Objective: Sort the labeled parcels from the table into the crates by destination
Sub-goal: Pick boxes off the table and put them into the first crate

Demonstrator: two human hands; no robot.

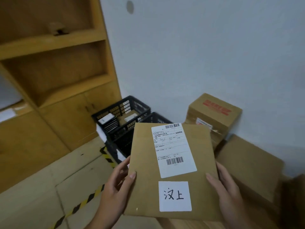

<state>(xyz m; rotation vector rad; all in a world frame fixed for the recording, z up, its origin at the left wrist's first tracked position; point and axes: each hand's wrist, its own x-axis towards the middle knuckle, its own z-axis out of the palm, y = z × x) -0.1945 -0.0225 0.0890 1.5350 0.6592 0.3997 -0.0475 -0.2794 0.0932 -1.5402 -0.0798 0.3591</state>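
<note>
I hold a flat brown cardboard parcel up in front of me, label side facing me. It carries a white shipping label with barcodes and a white square sticker with two handwritten characters. My left hand grips its left edge, thumb on the face. My right hand grips its right edge the same way. Behind the parcel, on the floor, stand two black plastic crates: the far crate holds several parcels, the near crate is mostly hidden by the parcel.
A wooden shelf unit fills the left. A taped cardboard box with red print stands against the white wall, with more brown boxes at right. Yellow-black tape marks the floor.
</note>
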